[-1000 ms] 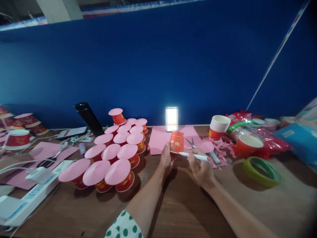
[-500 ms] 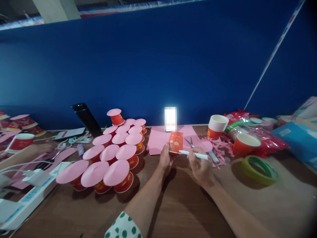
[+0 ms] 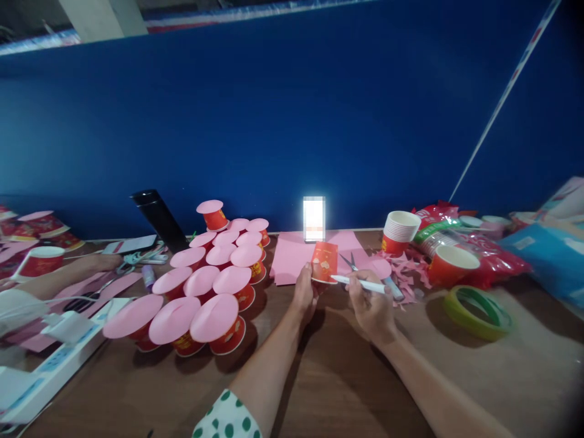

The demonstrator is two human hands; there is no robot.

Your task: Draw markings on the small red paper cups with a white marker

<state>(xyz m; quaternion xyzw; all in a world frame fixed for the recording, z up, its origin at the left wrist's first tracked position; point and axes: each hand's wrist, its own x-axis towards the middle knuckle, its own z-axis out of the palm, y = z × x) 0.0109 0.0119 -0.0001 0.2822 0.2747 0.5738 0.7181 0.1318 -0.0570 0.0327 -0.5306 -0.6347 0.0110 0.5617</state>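
My left hand (image 3: 305, 294) pinches an upturned red paper cup (image 3: 324, 261) that stands on pink paper (image 3: 292, 252) near the middle of the table. Just to its right, my right hand (image 3: 370, 306) is closed round a white pen (image 3: 360, 283) whose tip lies at the cup's rim. A pair of scissors (image 3: 350, 262) lies on the pink paper directly behind the pen.
Several pink-topped red cups (image 3: 214, 286) cluster at the left. A stack of cups (image 3: 400, 233), one open cup (image 3: 451, 265), pink scraps, red bags and a green tape ring (image 3: 478, 312) lie right. A lit phone (image 3: 314, 218) leans on the blue wall. Another person's arm (image 3: 68, 274) reaches in at far left.
Another person's arm has come in from the far left and reached further right across the table. My hands with the cup and pen have barely moved.
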